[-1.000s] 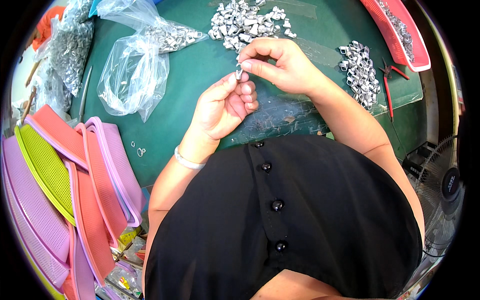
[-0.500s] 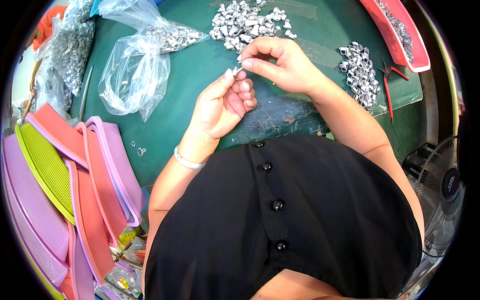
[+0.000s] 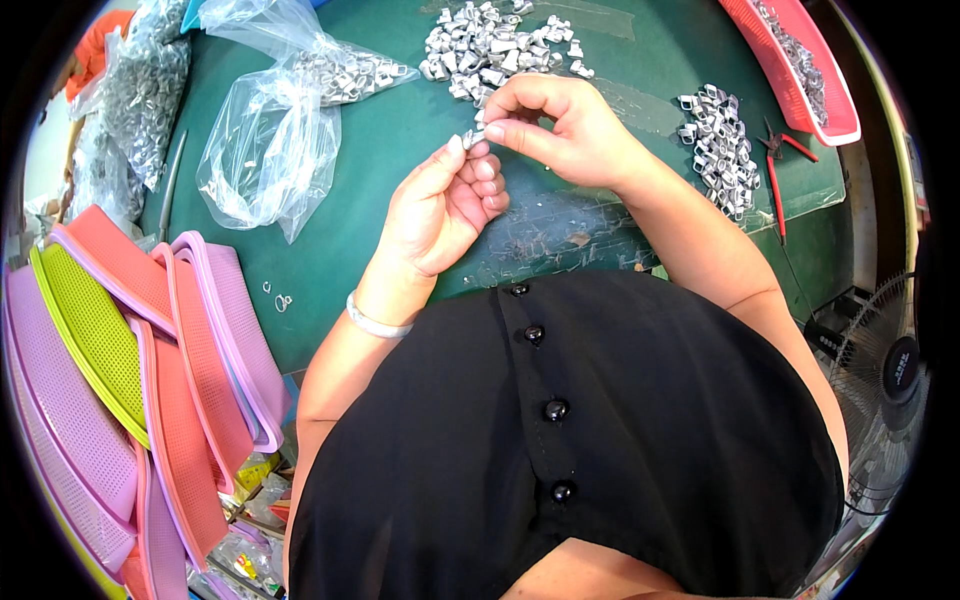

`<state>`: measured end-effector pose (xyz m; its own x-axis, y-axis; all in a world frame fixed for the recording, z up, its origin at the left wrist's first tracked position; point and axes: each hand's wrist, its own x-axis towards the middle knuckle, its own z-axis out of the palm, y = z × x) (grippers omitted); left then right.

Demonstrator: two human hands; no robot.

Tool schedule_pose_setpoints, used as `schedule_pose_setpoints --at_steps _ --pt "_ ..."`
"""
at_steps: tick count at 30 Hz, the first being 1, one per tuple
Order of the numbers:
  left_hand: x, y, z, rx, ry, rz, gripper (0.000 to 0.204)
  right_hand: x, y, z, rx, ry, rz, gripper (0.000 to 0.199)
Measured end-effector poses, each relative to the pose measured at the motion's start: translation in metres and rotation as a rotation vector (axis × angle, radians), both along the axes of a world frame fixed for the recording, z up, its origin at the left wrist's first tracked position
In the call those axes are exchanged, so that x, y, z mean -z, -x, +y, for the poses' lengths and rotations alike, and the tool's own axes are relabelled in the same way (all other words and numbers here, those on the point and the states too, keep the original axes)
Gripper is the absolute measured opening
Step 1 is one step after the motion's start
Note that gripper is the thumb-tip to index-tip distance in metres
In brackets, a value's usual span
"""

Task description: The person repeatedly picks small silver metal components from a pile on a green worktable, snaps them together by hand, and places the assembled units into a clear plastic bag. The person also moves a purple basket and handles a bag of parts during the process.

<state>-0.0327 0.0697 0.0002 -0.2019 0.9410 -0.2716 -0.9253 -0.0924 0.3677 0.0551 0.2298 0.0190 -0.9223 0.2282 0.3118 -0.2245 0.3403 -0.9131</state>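
Between the fingertips of both hands is a small silver metal piece (image 3: 470, 140). My left hand (image 3: 445, 200), palm turned up, pinches it between thumb and forefinger with the other fingers curled. From the right, my right hand (image 3: 560, 130) pinches at the same spot with thumb and forefinger; its fingertips partly cover the piece. A heap of loose silver metal pieces (image 3: 490, 45) lies just beyond my hands. Another pile of small square metal pieces (image 3: 720, 150) is to the right of my right forearm.
Pliers with red handles (image 3: 776, 180) and a pink basket of metal pieces (image 3: 800, 70) are at the right. Clear plastic bags (image 3: 270, 150) lie on the green table (image 3: 390, 130). Stacked colored plastic baskets (image 3: 180, 380) fill the left; a fan (image 3: 880, 370) stands right.
My left hand has shifted very slightly left, and the metal piece has turned a little between the fingertips. My right hand stays nearly in place.
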Motion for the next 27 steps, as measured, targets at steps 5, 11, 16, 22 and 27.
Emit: schedule_pose_setpoints --at_steps 5,11,16,22,27 --pt "-0.0015 -0.0012 0.0005 -0.139 0.057 0.207 0.019 0.0003 -0.0005 -0.0007 -0.014 0.006 0.024 0.007" --pt "-0.0093 -0.0066 0.0002 -0.353 0.112 0.713 0.019 -0.0005 -0.0022 -0.0015 -0.069 0.147 -0.007 0.011" --pt "-0.0086 -0.0067 -0.0002 -0.354 0.083 0.773 0.021 0.0002 -0.0020 -0.0009 -0.093 0.158 0.042 0.012" --pt "-0.0072 -0.0064 -0.0009 -0.346 0.085 0.733 0.022 0.0014 -0.0014 -0.0009 -0.088 0.112 0.068 0.011" --pt "-0.0065 -0.0067 -0.0006 -0.347 0.098 0.720 0.022 0.0005 -0.0019 -0.0014 -0.082 0.124 0.047 0.011"
